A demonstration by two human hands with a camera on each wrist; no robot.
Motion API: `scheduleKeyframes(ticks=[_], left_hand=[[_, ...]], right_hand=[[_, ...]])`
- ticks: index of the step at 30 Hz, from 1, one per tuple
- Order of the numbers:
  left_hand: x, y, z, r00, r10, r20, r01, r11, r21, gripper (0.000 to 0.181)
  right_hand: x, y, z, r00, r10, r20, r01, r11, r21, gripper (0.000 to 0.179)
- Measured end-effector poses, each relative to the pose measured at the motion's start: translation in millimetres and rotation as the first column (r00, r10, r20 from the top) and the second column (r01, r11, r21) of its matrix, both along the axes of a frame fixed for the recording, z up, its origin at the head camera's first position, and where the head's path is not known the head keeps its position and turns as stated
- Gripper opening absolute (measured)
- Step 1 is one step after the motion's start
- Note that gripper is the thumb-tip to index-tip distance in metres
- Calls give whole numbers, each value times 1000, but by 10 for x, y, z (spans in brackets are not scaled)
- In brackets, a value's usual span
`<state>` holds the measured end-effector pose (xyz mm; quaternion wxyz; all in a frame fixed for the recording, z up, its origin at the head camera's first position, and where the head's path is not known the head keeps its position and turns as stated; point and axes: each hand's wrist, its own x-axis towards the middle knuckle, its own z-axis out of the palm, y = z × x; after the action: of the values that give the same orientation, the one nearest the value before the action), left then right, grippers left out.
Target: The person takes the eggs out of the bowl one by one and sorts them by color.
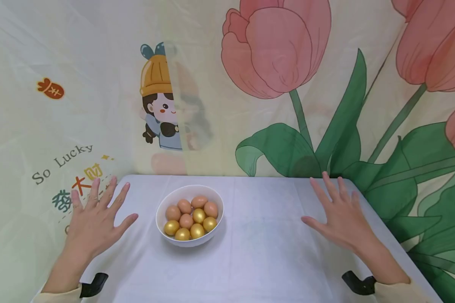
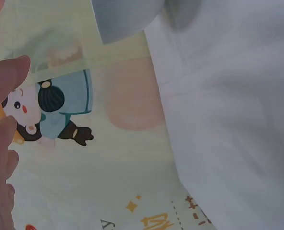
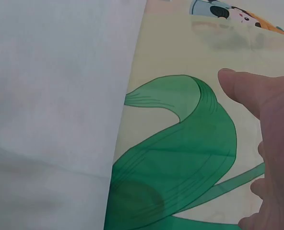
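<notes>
A white bowl [image 1: 160, 229] stands on the table, left of the middle, holding several brown eggs [image 1: 173, 212] and several golden eggs [image 1: 197, 230]. My left hand [image 1: 97, 223] is spread to the left of the bowl, apart from it, with nothing in its grasp. Far to the bowl's right, my right hand [image 1: 341, 216] is likewise spread and holds nothing. In the left wrist view, part of the bowl [image 2: 125, 19] shows at the top edge. The right wrist view shows the right thumb [image 3: 242, 88] stretched out, and no egg or bowl appears there.
A white cloth covers the table [image 1: 273, 252]. Behind it hangs a curtain [image 1: 201, 25] printed with tulips, leaves and a cartoon figure, meeting the table's back edge. Black straps [image 1: 95, 285] sit at both wrists.
</notes>
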<state>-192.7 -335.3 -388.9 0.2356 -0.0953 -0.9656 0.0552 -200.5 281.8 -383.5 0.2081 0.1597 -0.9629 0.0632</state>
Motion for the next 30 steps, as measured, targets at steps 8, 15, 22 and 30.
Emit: scheduleKeyframes(ticks=[8,15,22,30], left_hand=[[-36,101,-106,999,-22,34,21,1000,18,95],[-101,176,-238,997,-78,26,77,995,56,96],[-126,270,-296,985,-155,79,139,973,182,92],[-93,383,-309,955,-222,195,131,909,395,90]], right_hand=[[-76,-275,56,998,29,62,-28,999,-18,108],[-169,-520,41,993,85,81,-80,995,-56,102],[-241,-760,-9,983,153,102,-140,982,-125,99],[-328,-1093,-56,971,207,124,-177,960,-215,99]])
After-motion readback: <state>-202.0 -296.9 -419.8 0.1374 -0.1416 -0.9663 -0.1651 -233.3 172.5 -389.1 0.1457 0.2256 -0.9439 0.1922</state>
